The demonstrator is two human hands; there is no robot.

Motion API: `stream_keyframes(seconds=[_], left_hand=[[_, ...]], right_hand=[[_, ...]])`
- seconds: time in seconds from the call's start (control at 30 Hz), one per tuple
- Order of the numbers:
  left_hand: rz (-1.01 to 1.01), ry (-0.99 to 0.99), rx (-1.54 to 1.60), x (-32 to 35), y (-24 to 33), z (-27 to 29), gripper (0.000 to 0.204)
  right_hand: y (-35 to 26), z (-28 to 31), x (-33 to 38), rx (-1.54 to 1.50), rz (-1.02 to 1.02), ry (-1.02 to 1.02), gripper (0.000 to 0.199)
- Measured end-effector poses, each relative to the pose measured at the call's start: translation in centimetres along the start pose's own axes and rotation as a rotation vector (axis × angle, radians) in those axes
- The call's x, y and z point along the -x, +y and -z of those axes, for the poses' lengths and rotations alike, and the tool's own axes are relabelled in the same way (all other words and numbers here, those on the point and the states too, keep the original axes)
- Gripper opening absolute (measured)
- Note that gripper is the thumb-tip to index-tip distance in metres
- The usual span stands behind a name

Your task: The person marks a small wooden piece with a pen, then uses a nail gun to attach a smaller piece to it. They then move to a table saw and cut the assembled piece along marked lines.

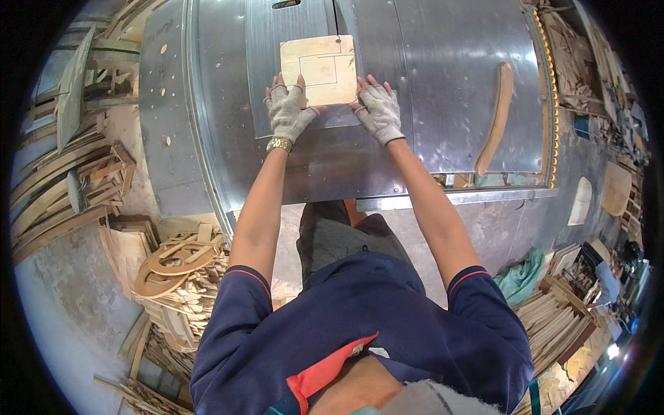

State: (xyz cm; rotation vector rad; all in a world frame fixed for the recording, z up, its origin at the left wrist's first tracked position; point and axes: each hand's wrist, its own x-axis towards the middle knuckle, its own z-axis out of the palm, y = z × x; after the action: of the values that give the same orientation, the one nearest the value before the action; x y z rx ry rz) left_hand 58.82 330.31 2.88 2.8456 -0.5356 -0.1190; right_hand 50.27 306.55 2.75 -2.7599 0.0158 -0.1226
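A pale, thin wooden board point(318, 50) with rounded corners lies flat on a grey metal worktable point(453, 76). Thin dark straight lines form a stepped outline on its face. At the board's near left corner my left hand point(287, 114), in a fingerless light-grey glove, holds the edge, with one finger resting on top. My right hand point(378, 112), gloved the same way, grips the near right corner from the side. Both arms reach forward, and a gold-coloured watch point(279, 144) circles my left wrist. The far edge of the board meets a narrow dark slot point(337, 15) in the tabletop.
A curved wooden piece point(495, 119) rests on the table's right side, near a row of yellow rollers point(546, 76). On the left, offcuts and ring-shaped wooden pieces point(181, 257) are heaped. More wood strips point(553, 325) and green cloth point(523, 277) lie at the lower right.
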Motion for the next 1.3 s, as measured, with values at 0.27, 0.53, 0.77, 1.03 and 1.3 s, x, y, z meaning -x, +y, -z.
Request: stream_keyframes(seconds=[0.27,0.53,0.77,1.03,1.3], left_hand=[[0.006,0.007,-0.022,-1.0,0.0,-0.2,0.112],[0.002,0.024,-0.010,-1.2,-0.3,-0.6,0.113],[0.004,0.011,-0.012,-1.4,-0.5,-0.7,0.113],[-0.014,0.057,0.016,-1.7,-0.5,-0.7,0.112],[-0.005,0.093,0.037,-1.9,-0.2,-0.5,0.108]], right_hand=[[0.2,-0.2,-0.8,0.016,-0.007,0.024,0.053],[0.4,-0.4,-1.1,0.017,0.013,0.039,0.051],[0.4,-0.1,-1.3,0.046,-0.001,-0.006,0.053],[0.5,-0.1,-1.4,0.016,0.019,0.033,0.053],[0.7,-0.5,-1.7,0.010,0.020,0.061,0.053]])
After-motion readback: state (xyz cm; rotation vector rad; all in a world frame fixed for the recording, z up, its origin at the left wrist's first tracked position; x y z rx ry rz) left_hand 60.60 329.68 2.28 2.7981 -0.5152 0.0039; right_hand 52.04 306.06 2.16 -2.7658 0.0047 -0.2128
